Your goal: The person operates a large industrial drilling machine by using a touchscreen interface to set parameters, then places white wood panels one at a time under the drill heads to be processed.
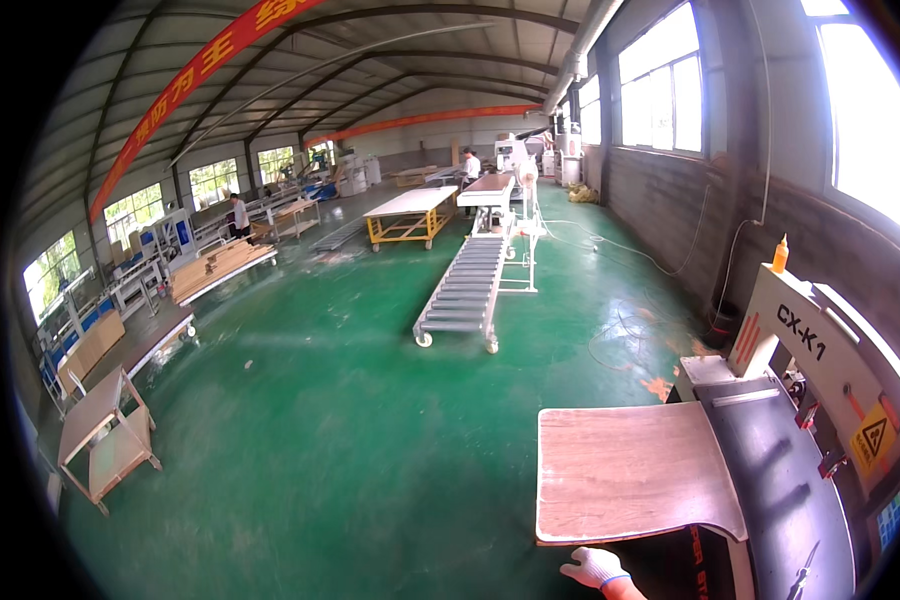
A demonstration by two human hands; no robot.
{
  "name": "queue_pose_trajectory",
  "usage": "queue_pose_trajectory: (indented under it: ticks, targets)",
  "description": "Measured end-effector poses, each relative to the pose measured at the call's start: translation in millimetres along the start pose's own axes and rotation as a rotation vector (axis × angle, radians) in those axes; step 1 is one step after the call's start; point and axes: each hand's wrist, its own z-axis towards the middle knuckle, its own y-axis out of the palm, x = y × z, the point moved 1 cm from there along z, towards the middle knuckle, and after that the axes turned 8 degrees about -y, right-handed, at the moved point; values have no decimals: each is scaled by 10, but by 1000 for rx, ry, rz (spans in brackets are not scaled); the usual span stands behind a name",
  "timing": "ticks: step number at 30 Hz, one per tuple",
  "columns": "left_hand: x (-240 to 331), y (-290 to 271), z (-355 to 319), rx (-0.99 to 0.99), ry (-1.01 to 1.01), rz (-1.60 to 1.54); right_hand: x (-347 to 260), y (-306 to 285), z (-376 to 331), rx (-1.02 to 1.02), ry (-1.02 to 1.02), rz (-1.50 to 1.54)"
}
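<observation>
At the lower edge, my right hand (pixel 598 568), in a white knit glove, is just below the near edge of a wood-grain board (pixel 630 470). Its fingers are parted and nothing shows between them; whether a fingertip touches the board I cannot tell. The board has rounded left corners and a curved right side. It lies flat beside the dark work surface (pixel 770 470) of a light-coloured machine (pixel 820 345), with its right part close to that surface. A thin metal tool (pixel 803 575) rests on the work surface. My left hand is out of the picture.
An orange-yellow squeeze bottle (pixel 780 254) stands atop the machine. A wheeled roller conveyor (pixel 462 290) and a yellow-framed table (pixel 410 205) stand ahead. Left are a wooden cart (pixel 110 430) and stacked boards (pixel 220 268). Cables (pixel 660 268) trail along the right. Two people are far off.
</observation>
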Motion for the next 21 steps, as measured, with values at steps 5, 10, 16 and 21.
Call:
queue_pose_trajectory:
  ticks: [5,10,16,21]
  targets:
    - [171,66,95,-12,-2,58,492,-52,-357,-5,161,34]
    - [237,102,93,61,-19,39,1015,-171,-670,20,256,96]
    - [1539,153,111,573,399,-45,1792,-360,-1286,300,430,193]
    - [3077,405,-99,820,638,193,2433,-442,-1988,522,630,107]
